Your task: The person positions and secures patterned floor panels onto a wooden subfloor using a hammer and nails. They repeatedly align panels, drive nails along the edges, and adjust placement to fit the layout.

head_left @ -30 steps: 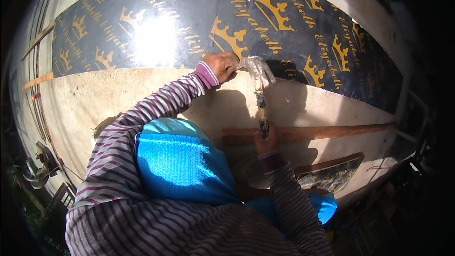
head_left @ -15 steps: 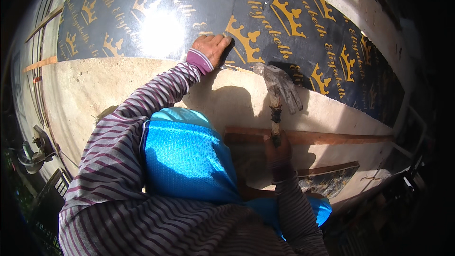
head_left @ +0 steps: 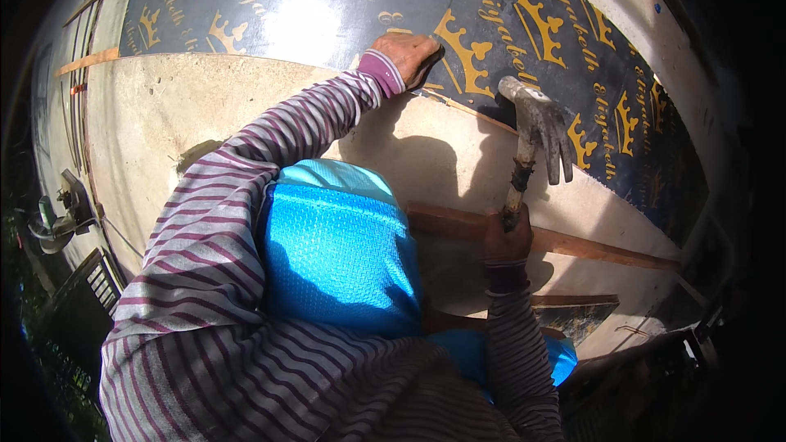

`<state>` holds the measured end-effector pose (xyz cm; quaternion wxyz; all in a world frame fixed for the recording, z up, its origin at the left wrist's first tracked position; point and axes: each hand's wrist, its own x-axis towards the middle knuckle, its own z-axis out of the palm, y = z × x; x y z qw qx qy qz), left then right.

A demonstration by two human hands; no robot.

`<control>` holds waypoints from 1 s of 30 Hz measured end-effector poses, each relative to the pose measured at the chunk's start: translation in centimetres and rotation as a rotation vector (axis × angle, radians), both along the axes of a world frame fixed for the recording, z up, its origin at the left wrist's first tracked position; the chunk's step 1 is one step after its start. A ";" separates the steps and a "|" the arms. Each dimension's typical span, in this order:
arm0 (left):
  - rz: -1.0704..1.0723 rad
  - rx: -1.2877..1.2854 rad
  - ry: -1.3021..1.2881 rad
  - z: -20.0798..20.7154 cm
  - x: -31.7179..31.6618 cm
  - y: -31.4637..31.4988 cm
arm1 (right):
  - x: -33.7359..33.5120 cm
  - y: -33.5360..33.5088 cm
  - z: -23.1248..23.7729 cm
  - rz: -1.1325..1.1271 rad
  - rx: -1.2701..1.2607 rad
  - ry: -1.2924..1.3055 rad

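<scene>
A claw hammer point(head_left: 536, 119) with a worn, dusty head and a handle wrapped in dark material stands in my right hand point(head_left: 506, 239), whose fingers are closed round the lower handle. Its head is raised over the near edge of a dark panel point(head_left: 426, 2) printed with gold crowns and lettering. To the left of the hammer, my left hand point(head_left: 407, 57) is closed at that same edge of the panel. Whatever its fingers pinch, if anything, is hidden from view.
The panel lies on a pale concrete surface point(head_left: 221, 98). A reddish wooden strip point(head_left: 589, 250) runs to the right, beyond my right hand. Below it is a dark board offcut point(head_left: 577, 317). Blue mesh cloth point(head_left: 336, 254) fills the space between my arms. Thin rods point(head_left: 78, 106) line the far left.
The whole view has shifted, so the panel and both hands appear higher and further right. My left hand keeps its place at the panel's edge. The hammer stays raised, slightly further right along the panel.
</scene>
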<state>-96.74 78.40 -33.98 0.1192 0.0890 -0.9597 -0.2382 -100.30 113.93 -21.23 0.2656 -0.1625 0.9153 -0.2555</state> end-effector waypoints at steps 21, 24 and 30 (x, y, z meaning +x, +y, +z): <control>0.961 1.121 -0.051 -4.7 15.6 -3.9 | -0.7 1.7 2.4 0.575 0.039 0.030; 0.965 1.203 0.072 -4.5 15.3 -3.5 | -1.9 1.9 2.6 0.652 0.066 0.023; 0.985 1.159 0.023 -4.8 15.3 -3.5 | -0.8 2.3 1.1 0.479 0.042 -0.028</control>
